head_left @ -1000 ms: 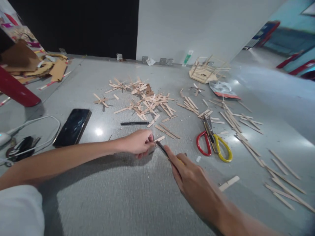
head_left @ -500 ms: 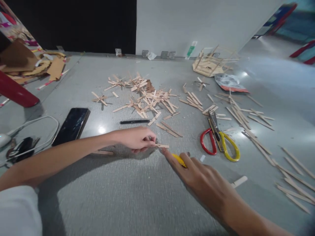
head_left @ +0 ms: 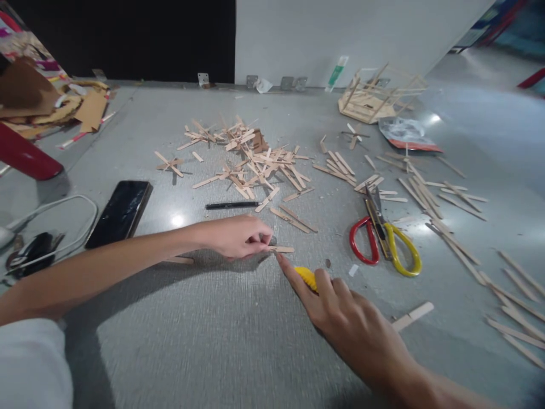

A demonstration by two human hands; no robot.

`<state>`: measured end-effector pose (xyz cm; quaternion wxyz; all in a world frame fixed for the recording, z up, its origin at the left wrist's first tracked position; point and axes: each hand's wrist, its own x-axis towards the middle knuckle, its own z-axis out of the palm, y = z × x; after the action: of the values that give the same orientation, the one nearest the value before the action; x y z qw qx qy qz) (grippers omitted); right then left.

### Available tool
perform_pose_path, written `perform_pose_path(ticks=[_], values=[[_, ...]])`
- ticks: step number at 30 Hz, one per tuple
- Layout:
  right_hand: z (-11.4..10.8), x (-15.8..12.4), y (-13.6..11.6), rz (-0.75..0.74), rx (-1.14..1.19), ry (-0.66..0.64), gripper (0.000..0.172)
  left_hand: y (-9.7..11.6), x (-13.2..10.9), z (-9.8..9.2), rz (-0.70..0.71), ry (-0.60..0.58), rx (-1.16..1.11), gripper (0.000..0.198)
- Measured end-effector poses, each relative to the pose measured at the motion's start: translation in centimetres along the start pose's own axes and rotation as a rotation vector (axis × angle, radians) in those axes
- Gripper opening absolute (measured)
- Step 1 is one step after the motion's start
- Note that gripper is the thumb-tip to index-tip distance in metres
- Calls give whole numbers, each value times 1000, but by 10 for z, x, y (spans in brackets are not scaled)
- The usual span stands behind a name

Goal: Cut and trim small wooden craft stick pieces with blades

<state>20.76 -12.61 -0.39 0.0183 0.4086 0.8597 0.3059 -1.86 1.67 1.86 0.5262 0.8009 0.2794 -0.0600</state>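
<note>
My left hand [head_left: 242, 236] pinches the left end of a short wooden craft stick [head_left: 284, 249] just above the table. In my right hand [head_left: 336, 304] is a yellow-handled utility knife [head_left: 307, 278], mostly covered by my fingers. The right index finger stretches along the knife towards the stick, and its tip is close to the stick's lower edge. The blade is too small and hidden to make out. Another craft stick [head_left: 414, 316] lies to the right of my right hand.
Scissors [head_left: 385, 238] with red and yellow handles lie on the right. Loose craft sticks [head_left: 270, 167] spread across the middle and right. A black pen [head_left: 232, 205], a phone [head_left: 120, 213], a white cable [head_left: 80, 197] and a stick frame [head_left: 370, 105] also lie around.
The camera view has shifted slightly, so the table items sit a little differently. My right hand has moved slightly left and down relative to the stick. Both grips stay the same.
</note>
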Motion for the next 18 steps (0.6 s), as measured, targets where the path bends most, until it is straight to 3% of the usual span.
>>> perform_pose_path(ticks=[8,18], values=[[17,-10,22,-41,267,4,79,1,2,-5,79,-25,57,27],[17,-12,19,-15,467,32,74,-8,1,-11,111,-170,-71,18]])
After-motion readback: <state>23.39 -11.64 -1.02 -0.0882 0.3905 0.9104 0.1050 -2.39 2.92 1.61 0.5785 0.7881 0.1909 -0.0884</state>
